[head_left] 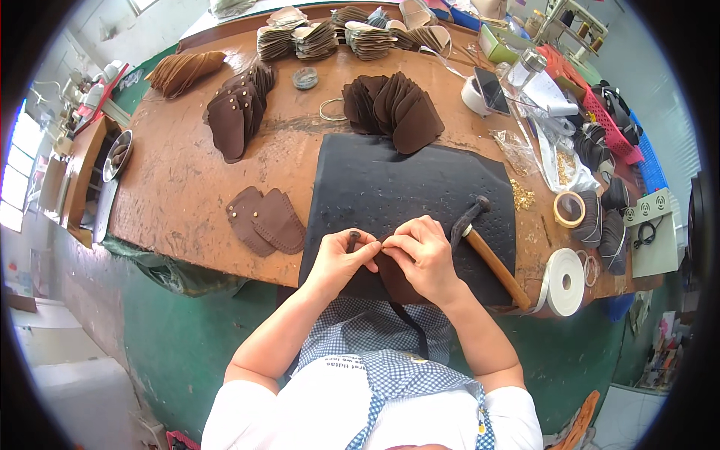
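Note:
Over the near part of a black mat [409, 176], my two hands meet at a dark brown leather piece [397, 282]. My right hand [426, 256] pinches its upper edge between thumb and fingertips. Closed beside it, my left hand [339, 259] has a short dark metal rod [353, 238], like a setting punch, tucked in its fingers. The left fingertips touch near the same edge; anything small between the fingertips is hidden. A hammer [491, 259] with a wooden handle lies right of my right hand. Left of the mat rest two brown leather pieces [276, 219] with gold studs.
Farther back lie stacks of dark leather pieces [394, 109] and studded ones [234, 112]. Small gold fittings [523, 196] are scattered right of the mat, near a tape roll [568, 209] and a white roll [564, 281]. A phone [491, 91] sits at the back right.

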Demonstrator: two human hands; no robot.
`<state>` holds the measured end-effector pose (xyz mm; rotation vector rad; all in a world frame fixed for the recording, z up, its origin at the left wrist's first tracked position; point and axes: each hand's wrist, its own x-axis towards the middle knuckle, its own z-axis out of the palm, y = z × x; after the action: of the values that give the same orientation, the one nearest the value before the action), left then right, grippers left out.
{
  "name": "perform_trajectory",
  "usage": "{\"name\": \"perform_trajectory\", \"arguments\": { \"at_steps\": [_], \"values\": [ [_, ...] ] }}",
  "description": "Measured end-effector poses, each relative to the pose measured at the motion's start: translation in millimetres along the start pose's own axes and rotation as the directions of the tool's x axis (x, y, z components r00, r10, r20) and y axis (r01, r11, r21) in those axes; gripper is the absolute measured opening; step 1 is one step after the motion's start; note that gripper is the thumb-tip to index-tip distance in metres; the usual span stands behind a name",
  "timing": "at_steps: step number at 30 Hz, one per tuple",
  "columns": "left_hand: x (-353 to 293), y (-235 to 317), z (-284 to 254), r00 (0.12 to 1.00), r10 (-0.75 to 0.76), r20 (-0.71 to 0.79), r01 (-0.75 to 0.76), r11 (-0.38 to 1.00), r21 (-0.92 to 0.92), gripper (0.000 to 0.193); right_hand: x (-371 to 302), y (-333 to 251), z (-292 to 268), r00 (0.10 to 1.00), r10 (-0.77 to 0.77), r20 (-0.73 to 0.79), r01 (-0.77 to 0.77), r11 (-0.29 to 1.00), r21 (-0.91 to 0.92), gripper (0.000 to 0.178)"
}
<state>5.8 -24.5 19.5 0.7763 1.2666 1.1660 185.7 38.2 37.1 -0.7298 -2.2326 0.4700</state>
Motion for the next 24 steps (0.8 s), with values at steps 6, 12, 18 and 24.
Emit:
{"name": "perform_trajectory", "arguments": {
  "at_steps": [6, 12, 18, 24],
  "values": [
    [-1.4, 2.5, -1.5, 1.0, -0.031, 0.004, 0.031, 0.999, -0.019, 0.015, 1.5, 5.0, 2.8, 0.99, -0.144, -0.012, 0.143, 0.989, -0.033, 0.014],
    [-4.1, 5.5, -0.9, 0.999, -0.053, 0.002, 0.053, 0.998, -0.038, 0.016, 4.7, 9.7, 2.2, 0.965, -0.261, 0.008, 0.261, 0.964, -0.043, 0.017],
    [-4.2, 0.9, -1.0, 0.999, -0.046, -0.002, 0.046, 0.999, -0.023, 0.015, 11.2, 12.0, -4.2, 0.917, -0.381, 0.116, 0.389, 0.92, -0.054, 0.021],
    [-6.2, 2.3, -3.6, 0.998, -0.047, 0.029, 0.047, 0.999, -0.009, 0.015, 20.9, 16.2, -13.6, 0.84, -0.484, 0.246, 0.502, 0.865, -0.011, 0.023]
  ]
}}
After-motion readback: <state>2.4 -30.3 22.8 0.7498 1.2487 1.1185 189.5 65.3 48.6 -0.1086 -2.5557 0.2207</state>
